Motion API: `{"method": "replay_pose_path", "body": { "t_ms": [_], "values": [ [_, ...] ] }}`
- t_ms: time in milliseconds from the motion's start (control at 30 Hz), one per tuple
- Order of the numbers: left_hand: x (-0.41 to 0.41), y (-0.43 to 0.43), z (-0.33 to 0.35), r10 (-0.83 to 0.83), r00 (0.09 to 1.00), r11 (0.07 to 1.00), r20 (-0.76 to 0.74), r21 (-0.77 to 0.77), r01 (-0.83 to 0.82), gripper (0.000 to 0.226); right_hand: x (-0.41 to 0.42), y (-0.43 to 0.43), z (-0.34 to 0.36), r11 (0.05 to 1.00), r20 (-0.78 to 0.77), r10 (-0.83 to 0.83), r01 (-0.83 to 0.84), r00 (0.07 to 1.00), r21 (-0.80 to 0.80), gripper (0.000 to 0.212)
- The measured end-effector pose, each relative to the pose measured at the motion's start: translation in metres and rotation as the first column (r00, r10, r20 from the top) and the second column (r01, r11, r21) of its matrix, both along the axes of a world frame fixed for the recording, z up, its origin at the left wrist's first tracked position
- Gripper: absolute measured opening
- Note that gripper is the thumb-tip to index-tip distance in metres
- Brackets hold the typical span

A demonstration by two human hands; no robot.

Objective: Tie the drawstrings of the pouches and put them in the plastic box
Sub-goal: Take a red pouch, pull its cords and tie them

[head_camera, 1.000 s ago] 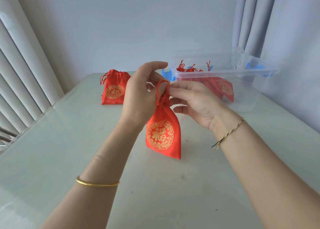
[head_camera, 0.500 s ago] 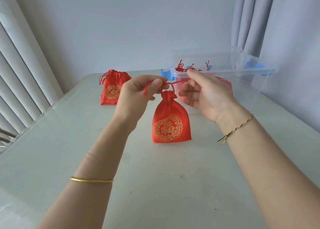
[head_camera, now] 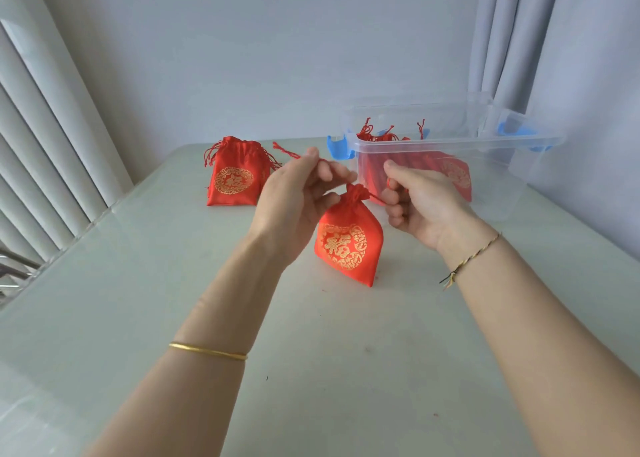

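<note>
Table (head_camera: 311, 370) surface is spread across the lower half of the frame, edged at the left by blinds (head_camera: 41, 152); at centre a held pouch (head_camera: 348, 245) is hung tilted by its drawstring (head_camera: 287, 152), pinched by the left hand (head_camera: 294, 200) and gripped in the curled right hand (head_camera: 424, 207); stored pouches (head_camera: 457, 176) are kept in the plastic box (head_camera: 450, 143) at upper right, blurred by its wall; a standing pouch (head_camera: 235, 179) is placed upper centre-left; contact between the held pouch's lower corner and the table cannot be told.

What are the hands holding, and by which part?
The near red pouch, by its drawstrings: the left hand pinches one cord, the right hand grips the other.
</note>
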State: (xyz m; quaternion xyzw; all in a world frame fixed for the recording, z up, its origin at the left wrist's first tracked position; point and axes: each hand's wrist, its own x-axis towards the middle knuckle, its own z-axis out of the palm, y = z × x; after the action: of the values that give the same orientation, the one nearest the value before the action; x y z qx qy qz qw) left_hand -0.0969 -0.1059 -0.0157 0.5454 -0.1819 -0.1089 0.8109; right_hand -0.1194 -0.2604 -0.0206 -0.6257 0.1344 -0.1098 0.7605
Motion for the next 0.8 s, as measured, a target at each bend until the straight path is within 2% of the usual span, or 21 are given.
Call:
{"method": "replay_pose_path", "body": {
  "t_ms": [67,133,200,267,367,500,567,667,800],
  "values": [
    [0.000,0.001,0.000,-0.014,0.999,0.995,0.053,0.102,0.008,0.035,-0.002,-0.002,0.005,0.998,0.027,0.009,-0.011,1.000,0.069,0.035],
    [0.000,0.003,0.000,-0.015,0.991,0.958,0.132,0.287,-0.023,0.024,-0.004,-0.003,0.012,0.992,0.088,0.040,-0.049,0.995,0.112,0.034],
    [-0.001,0.004,0.001,-0.049,0.976,0.885,0.213,0.461,-0.057,0.014,-0.006,0.001,0.018,0.993,0.157,0.086,-0.098,0.984,0.064,0.034],
    [-0.004,0.002,0.002,-0.091,0.961,0.830,0.260,0.553,-0.071,0.012,-0.007,0.007,0.020,0.993,0.208,0.115,-0.112,0.971,-0.025,0.031],
    [-0.005,0.001,0.002,-0.064,0.964,0.817,0.260,0.569,-0.099,0.009,-0.007,0.015,0.020,0.987,0.259,0.138,-0.111,0.956,-0.115,0.030],
    [-0.002,0.003,0.000,-0.031,0.967,0.821,0.252,0.558,-0.119,0.009,-0.007,0.017,0.018,0.985,0.291,0.153,-0.124,0.944,-0.117,0.028],
    [-0.002,0.002,-0.001,-0.033,0.966,0.825,0.258,0.553,-0.119,0.011,-0.007,0.017,0.015,0.983,0.243,0.153,-0.121,0.958,-0.141,0.031],
    [0.000,-0.001,-0.004,-0.016,0.978,0.847,0.209,0.523,-0.098,0.012,-0.008,0.015,0.012,0.960,0.077,0.160,-0.137,0.984,-0.245,0.041],
    [0.002,-0.001,-0.005,-0.005,0.992,0.889,0.129,0.454,-0.055,0.014,-0.008,0.015,0.010,0.934,0.027,0.179,-0.161,0.984,-0.318,0.017]
  ]
}}
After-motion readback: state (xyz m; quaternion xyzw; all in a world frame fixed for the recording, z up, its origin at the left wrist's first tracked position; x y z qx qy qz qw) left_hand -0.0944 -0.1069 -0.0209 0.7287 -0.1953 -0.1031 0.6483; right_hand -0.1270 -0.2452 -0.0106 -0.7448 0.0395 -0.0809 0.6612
